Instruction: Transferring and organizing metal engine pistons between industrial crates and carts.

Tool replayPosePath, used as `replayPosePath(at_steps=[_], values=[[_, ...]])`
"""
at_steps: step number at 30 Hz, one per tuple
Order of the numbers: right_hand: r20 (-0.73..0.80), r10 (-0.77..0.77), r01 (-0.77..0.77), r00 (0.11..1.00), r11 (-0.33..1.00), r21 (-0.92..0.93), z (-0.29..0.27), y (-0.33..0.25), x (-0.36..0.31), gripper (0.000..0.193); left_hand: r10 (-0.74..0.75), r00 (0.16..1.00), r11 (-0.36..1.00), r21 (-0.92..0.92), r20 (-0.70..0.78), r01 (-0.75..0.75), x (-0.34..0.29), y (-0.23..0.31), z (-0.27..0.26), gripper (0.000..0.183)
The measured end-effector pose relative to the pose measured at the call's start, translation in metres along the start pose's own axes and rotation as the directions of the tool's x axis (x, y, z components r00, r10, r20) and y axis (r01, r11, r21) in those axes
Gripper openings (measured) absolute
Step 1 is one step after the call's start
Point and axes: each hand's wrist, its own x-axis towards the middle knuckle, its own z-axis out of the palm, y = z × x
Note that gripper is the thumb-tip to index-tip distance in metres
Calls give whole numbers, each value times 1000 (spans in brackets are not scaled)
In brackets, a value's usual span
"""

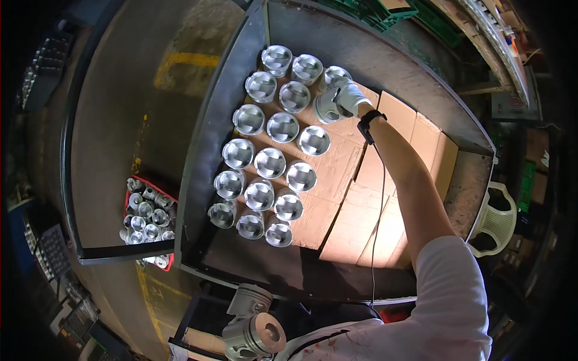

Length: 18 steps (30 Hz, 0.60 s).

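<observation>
One white-gloved right hand (351, 98) is gripping a tilted, round, silver metal piston (326, 109); more silver pistons (270, 163) are standing to its left. The left hand is hiding; I cannot tell its grip. Lining up seems underway, calling for gentle straightening.

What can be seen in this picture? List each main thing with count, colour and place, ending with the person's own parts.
Walled table: one, grey, centre.
Cardboard sheets: several, brown, lining the table.
Held piston: one, silver, upper middle.
Standing pistons: 17, silver, left on the table.
Bottom pistons: two, grey, bottom edge.
Crate: one, red, lower left, holding heaped pistons.
Bins: several, green, top edge.
Chair: one, cream, right.
Floor lines: several, yellow, left.
Wristband: one, black, upper middle.
Cable: one, dark, below the wristband.
Sleeve: one, white, lower right.
Right hand: one, pale-gloved, gripping the held piston.
Left hand: not in view.
</observation>
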Motion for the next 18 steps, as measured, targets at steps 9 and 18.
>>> replayPosePath(at_steps=[9,18], values=[[68,351,-346,934,935,-77,58,-62,11,53,-67,996,997,40,-51,69,-31,5,-11,38],[-194,308,-333,931,936,-111,47,-67,0,39,54,998,996,65,40,-57,-42,17,-18,39]])
